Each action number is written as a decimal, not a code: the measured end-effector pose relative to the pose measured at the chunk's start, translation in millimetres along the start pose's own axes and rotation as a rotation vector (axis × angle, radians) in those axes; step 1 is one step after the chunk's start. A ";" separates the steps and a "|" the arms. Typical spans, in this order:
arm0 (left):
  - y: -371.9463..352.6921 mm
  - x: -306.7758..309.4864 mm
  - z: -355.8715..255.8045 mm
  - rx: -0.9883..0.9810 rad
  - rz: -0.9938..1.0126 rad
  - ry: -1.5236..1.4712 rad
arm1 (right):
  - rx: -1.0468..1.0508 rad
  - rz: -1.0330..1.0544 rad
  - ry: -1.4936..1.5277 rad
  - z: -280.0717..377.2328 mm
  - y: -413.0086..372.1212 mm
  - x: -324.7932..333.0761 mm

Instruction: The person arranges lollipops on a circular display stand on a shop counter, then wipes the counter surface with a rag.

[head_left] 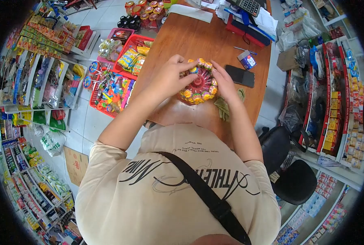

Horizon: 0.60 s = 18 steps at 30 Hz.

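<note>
A round red display stand (198,83) ringed with wrapped lollipops (196,97) is on the wooden table (184,38), close to its front edge. My left hand (174,77) reaches over the stand's left side, its thumb and index finger stretched apart around a lollipop at the rim; whether they pinch it is hard to make out. Along the right side of the stand rests my right hand (225,83), fingers extended against the lollipops. A folded green cloth (222,108) lies beside the stand, under my right wrist. The dark phone (240,76) is just right of my right hand.
A small blue-and-white box (246,60) and a pen (245,50) lie behind the phone. Papers and a calculator (248,5) are at the table's back right. Red baskets of sweets (104,94) stand left; a black chair (295,183) stands right, near stocked shelves.
</note>
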<state>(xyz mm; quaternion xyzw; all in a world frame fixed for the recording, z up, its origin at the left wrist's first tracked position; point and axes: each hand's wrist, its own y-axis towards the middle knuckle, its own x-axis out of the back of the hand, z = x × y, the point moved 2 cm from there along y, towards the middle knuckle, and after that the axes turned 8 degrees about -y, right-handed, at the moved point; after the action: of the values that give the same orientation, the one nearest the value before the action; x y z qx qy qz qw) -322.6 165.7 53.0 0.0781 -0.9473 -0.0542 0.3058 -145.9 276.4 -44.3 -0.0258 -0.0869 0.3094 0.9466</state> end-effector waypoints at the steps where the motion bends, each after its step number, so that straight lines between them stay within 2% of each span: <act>1: -2.9 2.1 -0.6 0.000 -0.019 -0.036 | 0.053 -0.050 -0.084 -3.1 -0.9 0.2; 5: -9.5 12.4 13.4 0.008 -0.129 -0.219 | 0.230 -0.215 -0.259 22.4 -4.8 10.9; 8: -21.4 19.1 10.7 0.201 -0.164 -0.696 | 0.452 -0.300 -0.512 68.1 -20.4 16.4; 12: -24.7 11.8 -22.9 0.111 -0.100 -1.006 | 0.461 0.087 -0.326 126.2 -44.4 -8.0; 14: -23.9 8.6 -37.5 0.061 -0.021 -1.119 | 0.451 0.114 -0.274 134.0 -47.6 -16.4; 15: -23.1 5.6 -37.2 0.075 -0.054 -1.154 | 0.447 0.128 -0.249 135.4 -47.7 -18.4; 18: -16.3 2.9 -34.4 0.137 0.065 -1.146 | 0.703 0.052 -0.469 135.1 -36.9 -8.4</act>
<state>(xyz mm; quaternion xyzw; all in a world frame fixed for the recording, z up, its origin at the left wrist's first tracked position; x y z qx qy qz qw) -302.9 147.2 80.0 0.0267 -0.9651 -0.0172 -0.2601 -155.5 241.0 91.2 0.3677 -0.1882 0.3416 0.8442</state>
